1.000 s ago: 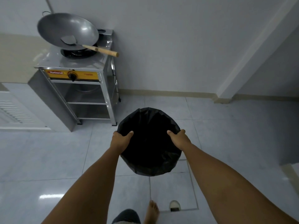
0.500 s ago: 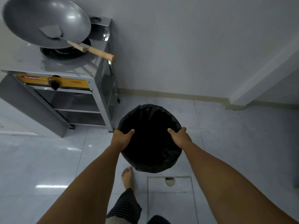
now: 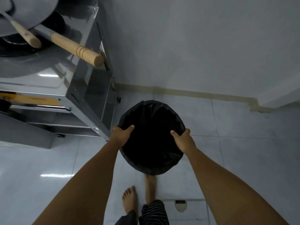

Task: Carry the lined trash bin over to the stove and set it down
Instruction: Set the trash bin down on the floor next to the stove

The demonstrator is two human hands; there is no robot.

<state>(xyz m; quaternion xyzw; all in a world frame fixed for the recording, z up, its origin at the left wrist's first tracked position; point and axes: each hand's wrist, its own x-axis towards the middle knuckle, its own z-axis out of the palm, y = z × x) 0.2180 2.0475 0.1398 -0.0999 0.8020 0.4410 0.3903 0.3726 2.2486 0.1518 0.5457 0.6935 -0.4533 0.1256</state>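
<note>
The trash bin (image 3: 151,137) is held up off the tiled floor (image 3: 243,143), just right of the stove (image 3: 90,88) and close to its front leg. It is gripped at the rim from both sides: the left hand (image 3: 121,135) and the right hand (image 3: 181,140) are each clamped over the edge, thumbs inside on the liner. The bin is round and looks stiff, and it is judged light, since nothing can be seen inside the dark bag. The black liner is thin, creased and glossy, so it may slide under the fingers; the rim is the firmest hold. The stove is of shiny sheet steel, and smooth wooden handles (image 3: 76,49) jut from the wok (image 3: 24,12).
</note>
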